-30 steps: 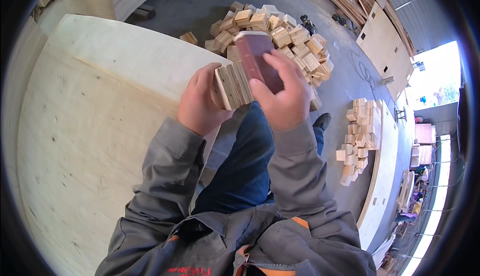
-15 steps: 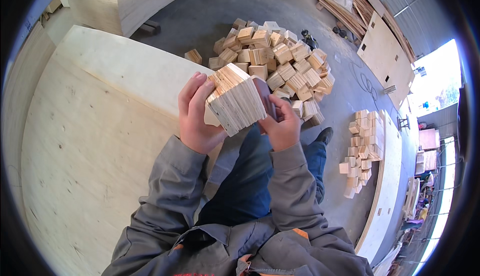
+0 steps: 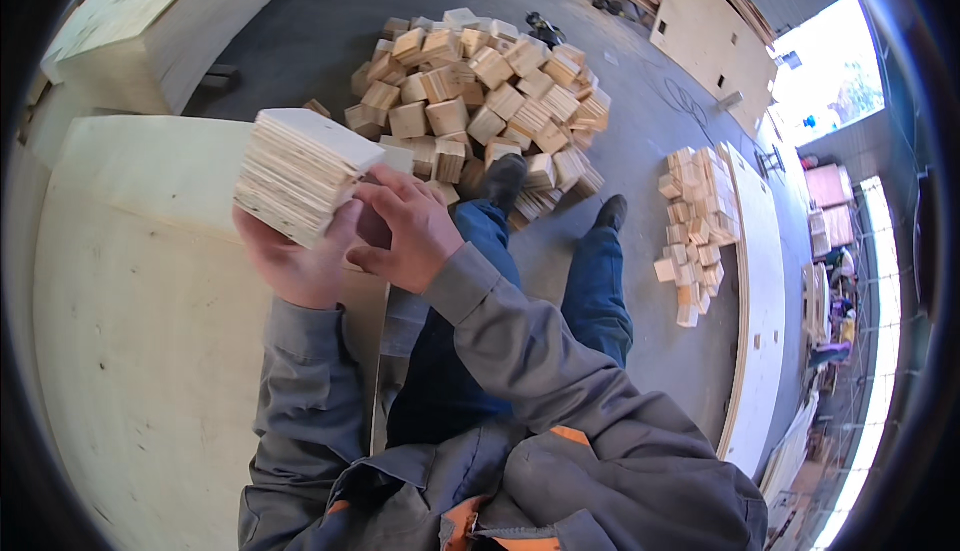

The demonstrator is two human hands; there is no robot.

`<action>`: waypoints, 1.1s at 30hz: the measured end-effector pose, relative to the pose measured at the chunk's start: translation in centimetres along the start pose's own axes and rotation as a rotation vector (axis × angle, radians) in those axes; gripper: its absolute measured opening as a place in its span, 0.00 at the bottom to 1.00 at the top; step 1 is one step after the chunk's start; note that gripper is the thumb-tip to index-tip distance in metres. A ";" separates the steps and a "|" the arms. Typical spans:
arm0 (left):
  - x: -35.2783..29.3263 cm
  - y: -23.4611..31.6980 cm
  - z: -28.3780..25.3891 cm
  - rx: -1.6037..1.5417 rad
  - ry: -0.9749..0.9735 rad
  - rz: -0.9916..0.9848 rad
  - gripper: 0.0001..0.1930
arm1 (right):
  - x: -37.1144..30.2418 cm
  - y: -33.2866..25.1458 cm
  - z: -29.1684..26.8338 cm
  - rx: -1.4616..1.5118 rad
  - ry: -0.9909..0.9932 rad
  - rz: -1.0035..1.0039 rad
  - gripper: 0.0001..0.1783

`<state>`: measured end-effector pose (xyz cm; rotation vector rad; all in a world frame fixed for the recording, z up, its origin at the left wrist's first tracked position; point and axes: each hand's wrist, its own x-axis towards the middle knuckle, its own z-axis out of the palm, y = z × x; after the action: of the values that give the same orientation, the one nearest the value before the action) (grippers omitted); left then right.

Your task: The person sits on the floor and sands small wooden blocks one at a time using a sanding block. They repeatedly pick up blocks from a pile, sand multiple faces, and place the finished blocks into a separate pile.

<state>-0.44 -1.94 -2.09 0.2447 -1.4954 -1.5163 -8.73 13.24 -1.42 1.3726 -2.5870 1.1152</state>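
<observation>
My left hand (image 3: 300,266) grips a block of layered plywood (image 3: 300,176) from below, fingers wrapped under it. The block is tilted, its striped edges facing me and a smooth pale face turned up. At the block's right side, my right hand (image 3: 415,226) is closed with fingers bent. A sliver of a flat reddish-brown pad (image 3: 373,225), like a sanding pad, shows between its thumb and fingers; most of it is hidden. Both hands are above the edge of a large plywood panel (image 3: 130,301).
A heap of similar wood blocks (image 3: 490,91) lies on the grey floor ahead of my feet. More blocks (image 3: 695,216) are stacked at right beside a long plywood board (image 3: 760,321). A large plywood box (image 3: 150,61) stands at far left. A cable (image 3: 685,101) lies on the floor.
Both hands have moved left with the block, now over the panel's edge. The block has been turned, and the pad in my right hand is more hidden. The view has shifted too.
</observation>
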 end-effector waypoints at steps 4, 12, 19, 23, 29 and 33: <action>0.2 0.0 0.4 0.018 -0.018 0.001 0.46 | -1.9 2.4 -2.2 0.149 0.102 0.064 0.53; -0.5 0.3 0.7 0.043 -0.222 -0.040 0.54 | -3.2 -1.7 -8.2 0.539 0.152 0.280 0.60; -0.5 0.5 1.3 0.429 -0.256 0.357 0.51 | -2.6 -3.5 -8.2 0.088 0.315 -0.030 0.70; -0.7 -3.2 -0.3 -0.015 -0.235 0.022 0.47 | -2.2 -6.0 -7.4 -0.016 0.315 0.011 0.70; -0.4 -3.4 0.1 0.173 -0.235 0.083 0.39 | -0.8 -6.1 -6.5 -0.037 0.253 0.081 0.67; -0.3 -3.5 0.0 0.160 -0.244 0.039 0.41 | -0.9 -6.3 -6.9 -0.055 0.214 0.162 0.63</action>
<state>-1.88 -2.44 -5.21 0.1257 -1.8077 -1.4366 -5.70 15.68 7.18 0.9877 -2.5869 1.1312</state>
